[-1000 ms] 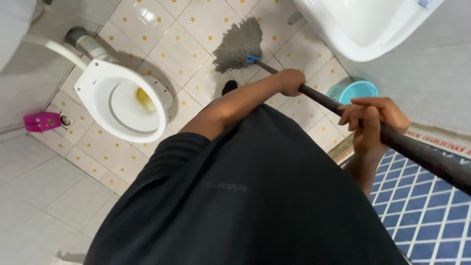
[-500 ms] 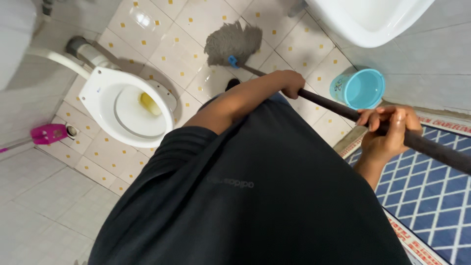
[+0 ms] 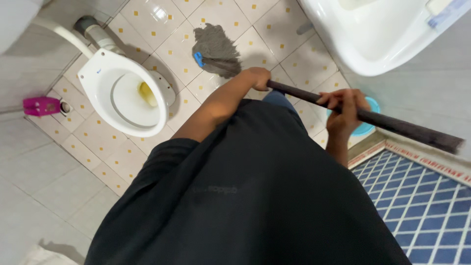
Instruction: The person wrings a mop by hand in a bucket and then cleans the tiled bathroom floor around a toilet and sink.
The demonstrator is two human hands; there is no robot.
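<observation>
Hands (image 3: 343,105) around smooth dark mop handle (image 3: 392,125)

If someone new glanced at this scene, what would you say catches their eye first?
Probably the grey string mop head on the yellow-dotted floor tiles, its dark handle gripped by the left hand and right hand. Next, the white toilet bowl at left and the blue-checked mat at lower right.

A bathroom floor (image 3: 162,19) of pale tiles dotted with small yellow squares carries a grey mop head (image 3: 216,46) spread flat near its far edge, a white toilet bowl (image 3: 122,95) at left, a pink holder (image 3: 41,105) beside the left wall, and a blue bucket (image 3: 367,122) at right, partly hidden.
</observation>
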